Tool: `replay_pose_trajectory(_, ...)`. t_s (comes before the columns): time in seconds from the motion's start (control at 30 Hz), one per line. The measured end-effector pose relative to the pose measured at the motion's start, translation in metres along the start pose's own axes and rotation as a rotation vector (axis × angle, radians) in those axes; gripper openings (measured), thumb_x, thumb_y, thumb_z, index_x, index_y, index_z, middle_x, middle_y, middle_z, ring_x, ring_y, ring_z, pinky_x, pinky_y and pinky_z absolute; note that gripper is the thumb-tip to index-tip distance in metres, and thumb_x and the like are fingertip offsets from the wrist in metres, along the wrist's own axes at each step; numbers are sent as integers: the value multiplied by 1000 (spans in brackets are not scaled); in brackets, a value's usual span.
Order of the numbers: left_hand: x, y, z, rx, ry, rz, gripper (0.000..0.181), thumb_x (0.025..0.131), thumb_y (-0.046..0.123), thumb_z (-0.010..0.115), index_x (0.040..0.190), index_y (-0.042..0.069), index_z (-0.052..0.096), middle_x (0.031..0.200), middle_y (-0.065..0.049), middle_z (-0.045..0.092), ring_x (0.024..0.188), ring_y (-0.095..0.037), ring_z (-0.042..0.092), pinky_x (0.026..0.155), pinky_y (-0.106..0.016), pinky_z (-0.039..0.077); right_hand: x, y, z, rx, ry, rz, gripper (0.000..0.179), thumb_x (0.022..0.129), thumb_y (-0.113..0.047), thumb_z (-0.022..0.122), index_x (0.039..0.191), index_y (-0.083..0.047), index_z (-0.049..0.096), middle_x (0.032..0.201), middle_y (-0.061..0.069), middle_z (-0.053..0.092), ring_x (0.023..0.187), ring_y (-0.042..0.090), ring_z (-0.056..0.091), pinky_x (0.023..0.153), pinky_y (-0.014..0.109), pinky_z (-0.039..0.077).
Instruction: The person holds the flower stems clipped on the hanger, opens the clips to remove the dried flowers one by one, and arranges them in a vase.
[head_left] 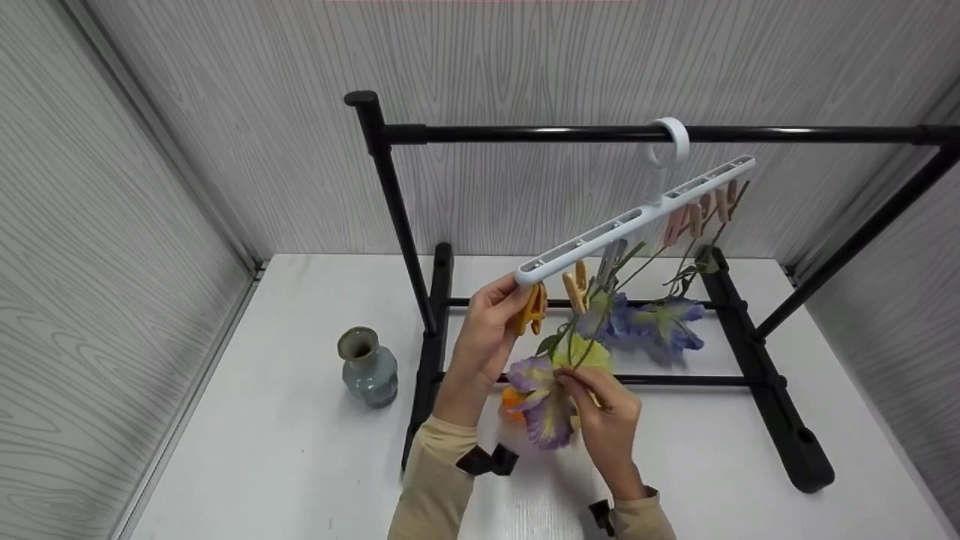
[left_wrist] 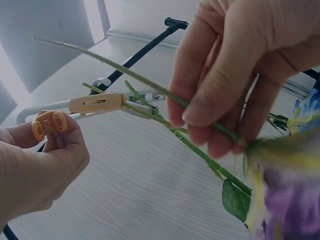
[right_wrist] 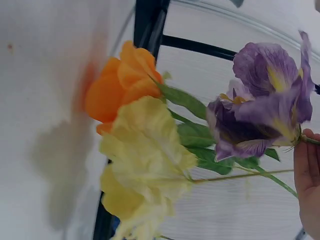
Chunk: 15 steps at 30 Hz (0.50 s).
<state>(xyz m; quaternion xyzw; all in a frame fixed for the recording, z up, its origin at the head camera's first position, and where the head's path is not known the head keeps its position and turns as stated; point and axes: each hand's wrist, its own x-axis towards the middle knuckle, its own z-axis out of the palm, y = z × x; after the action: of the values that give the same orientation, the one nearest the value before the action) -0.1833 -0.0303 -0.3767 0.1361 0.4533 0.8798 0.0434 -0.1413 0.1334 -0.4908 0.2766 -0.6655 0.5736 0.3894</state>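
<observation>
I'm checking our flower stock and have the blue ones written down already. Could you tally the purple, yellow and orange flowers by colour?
Purple flower: 1, its stem pinched by the right hand
Yellow flower: 1
Orange flower: 1
Total: 3

flowers [head_left: 550,417] below hanger [head_left: 655,204] | hanger on rack [head_left: 399,225] | vase [head_left: 371,376] left of rack
</observation>
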Motion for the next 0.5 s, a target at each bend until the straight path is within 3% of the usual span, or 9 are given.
replay_pose_trajectory(0.2,4,1,-7,-103,56,-25,37,110,0,39,139,-22,44,100,-5,65,91,-12,62,85,-23,52,12,-16,-15,114,76,-2,21,79,29,67,98,19,71,88,30,70,90,19,74,78,28,60)
replay_pose_trajectory(0.5,6,3,-17,-197,136,-89,44,114,13,35,149,-13,38,130,-20,58,110,-21,60,94,-26,53,19,-13,-31,-75,140,-64,9,86,16,72,94,18,73,87,27,69,90,18,73,80,24,58)
